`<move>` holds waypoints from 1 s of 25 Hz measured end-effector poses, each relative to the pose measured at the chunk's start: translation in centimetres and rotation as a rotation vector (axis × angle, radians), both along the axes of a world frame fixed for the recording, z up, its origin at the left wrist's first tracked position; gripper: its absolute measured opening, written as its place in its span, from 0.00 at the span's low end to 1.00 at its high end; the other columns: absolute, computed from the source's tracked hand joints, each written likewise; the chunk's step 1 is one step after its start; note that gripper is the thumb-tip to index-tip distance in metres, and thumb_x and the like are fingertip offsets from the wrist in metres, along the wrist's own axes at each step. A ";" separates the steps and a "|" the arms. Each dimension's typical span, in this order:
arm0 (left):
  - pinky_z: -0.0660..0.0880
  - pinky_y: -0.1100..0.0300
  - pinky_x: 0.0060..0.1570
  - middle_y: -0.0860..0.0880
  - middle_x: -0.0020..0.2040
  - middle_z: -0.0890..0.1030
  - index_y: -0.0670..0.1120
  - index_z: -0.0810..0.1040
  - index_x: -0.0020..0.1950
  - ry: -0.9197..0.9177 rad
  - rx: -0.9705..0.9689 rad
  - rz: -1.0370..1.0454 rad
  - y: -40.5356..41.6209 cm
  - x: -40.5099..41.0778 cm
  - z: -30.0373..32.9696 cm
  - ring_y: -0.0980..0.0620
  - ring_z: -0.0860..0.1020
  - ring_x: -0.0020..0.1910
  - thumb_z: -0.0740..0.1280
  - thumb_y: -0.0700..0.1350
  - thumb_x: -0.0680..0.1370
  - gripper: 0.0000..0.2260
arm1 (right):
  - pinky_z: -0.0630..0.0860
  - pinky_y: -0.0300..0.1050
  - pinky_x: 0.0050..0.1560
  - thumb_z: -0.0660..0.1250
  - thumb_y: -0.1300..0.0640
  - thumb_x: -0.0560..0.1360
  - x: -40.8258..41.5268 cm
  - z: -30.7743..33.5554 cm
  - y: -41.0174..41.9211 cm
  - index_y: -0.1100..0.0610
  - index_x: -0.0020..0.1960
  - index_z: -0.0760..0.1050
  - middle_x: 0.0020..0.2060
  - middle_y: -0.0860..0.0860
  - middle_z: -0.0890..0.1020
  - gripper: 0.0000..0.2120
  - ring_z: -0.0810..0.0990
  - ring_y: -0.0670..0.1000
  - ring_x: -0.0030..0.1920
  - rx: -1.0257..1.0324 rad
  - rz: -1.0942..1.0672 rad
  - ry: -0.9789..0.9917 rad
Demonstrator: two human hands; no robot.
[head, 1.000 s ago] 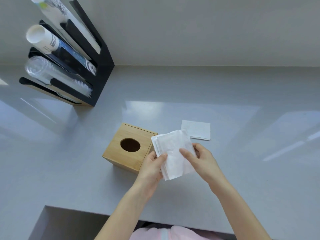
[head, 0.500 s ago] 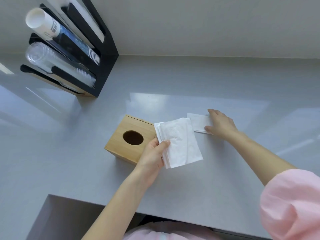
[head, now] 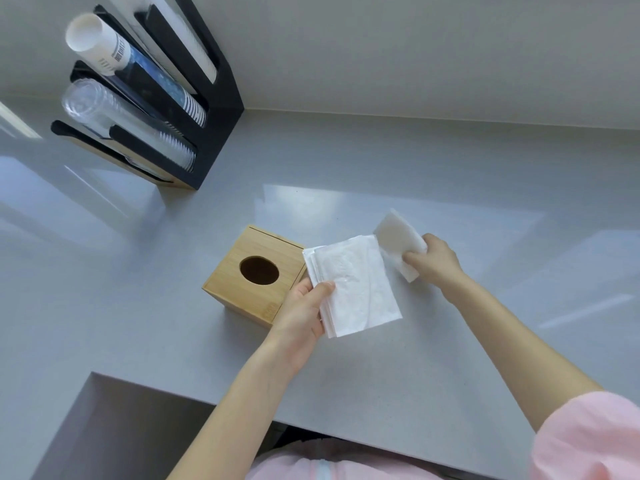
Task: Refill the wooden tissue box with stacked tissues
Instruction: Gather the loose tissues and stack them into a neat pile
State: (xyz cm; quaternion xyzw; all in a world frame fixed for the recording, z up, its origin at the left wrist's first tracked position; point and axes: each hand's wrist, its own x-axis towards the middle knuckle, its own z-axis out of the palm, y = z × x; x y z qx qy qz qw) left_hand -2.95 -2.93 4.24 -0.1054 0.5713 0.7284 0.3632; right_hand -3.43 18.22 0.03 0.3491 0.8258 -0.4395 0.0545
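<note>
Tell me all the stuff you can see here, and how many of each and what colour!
Wooden tissue box: one, light brown with a dark oval hole on top, on the counter, left of the tissues.
Tissue stack: one, white, held in the left hand beside the box.
Small tissue bundle: one, white, lifted in the right hand.
Cup rack: one, black with a wooden base, far left corner of the counter.
Paper cup sleeve: one, white and blue, in the rack.
Clear cup sleeve: one, see-through, lower in the rack.
Counter: one, grey.
Left hand: one, fingers pinching the stack.
Right hand: one, gripping the bundle.
Sleeve: pink, bottom right.
</note>
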 end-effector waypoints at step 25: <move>0.76 0.50 0.55 0.41 0.59 0.80 0.42 0.74 0.62 0.074 0.034 0.050 1.8 2.7 0.2 0.44 0.79 0.55 0.62 0.41 0.78 0.13 | 0.77 0.48 0.50 0.62 0.53 0.76 7.1 5.7 -6.9 0.55 0.53 0.77 0.48 0.52 0.84 0.10 0.81 0.52 0.49 -0.247 0.208 0.167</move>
